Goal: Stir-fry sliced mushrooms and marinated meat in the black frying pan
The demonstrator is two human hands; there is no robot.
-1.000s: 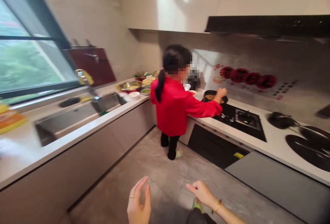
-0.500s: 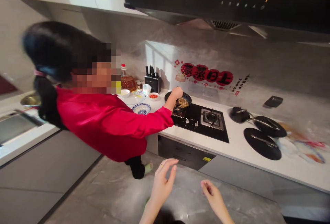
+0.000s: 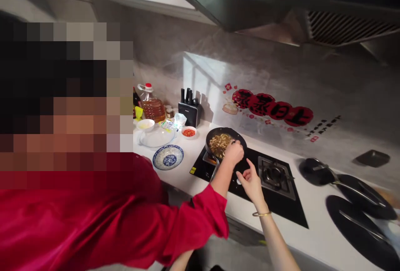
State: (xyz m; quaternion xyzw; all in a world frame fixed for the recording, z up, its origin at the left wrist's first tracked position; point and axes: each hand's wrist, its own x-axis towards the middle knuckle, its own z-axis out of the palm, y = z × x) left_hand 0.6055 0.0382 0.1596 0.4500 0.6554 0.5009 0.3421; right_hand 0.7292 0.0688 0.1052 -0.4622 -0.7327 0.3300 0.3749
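My right hand, with a bracelet on the wrist, reaches over the stove beside the co-worker's hand. Its thumb and forefinger are apart, and nothing shows between them. Of my left arm, only a bit of forearm appears at the bottom; the red sleeve hides the hand. The co-worker's hand is closed on something dark over a black frying pan, whose handle points toward the front. Sliced brown food lies in the pan, on the left burner.
Left of the stove are a blue-and-white plate, a glass dish, a bowl of chopped red pieces, a knife block and an oil jug. Black lids lie to the right. A range hood hangs above.
My view has moved closer to the stove and the co-worker. My right hand has risen from above the floor to beside the co-worker's hand. My left hand has gone behind the red sleeve.
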